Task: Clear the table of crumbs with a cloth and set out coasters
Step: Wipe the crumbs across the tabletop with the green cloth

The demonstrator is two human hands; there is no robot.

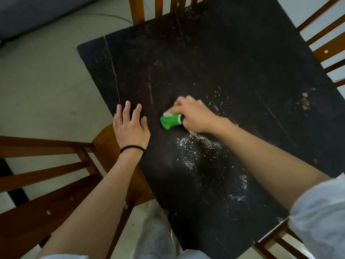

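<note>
A dark, worn wooden table [214, 58] fills the middle of the head view. My right hand [194, 114] is shut on a folded green cloth [170, 121] pressed onto the tabletop near its left-centre. White crumbs [199, 143] lie scattered just below and to the right of the cloth, with more crumbs [240, 184] trailing toward the near edge. My left hand [130, 126] rests flat, fingers spread, on the table's left edge, a black band around its wrist. No coasters are in view.
Wooden chairs surround the table: one at the left [46, 171], one at the far edge [158, 8], one at the right [328, 45], one at the near right corner [276, 240]. A pale chipped patch [305, 101] marks the table's right side. Tiled floor [46, 75] lies left.
</note>
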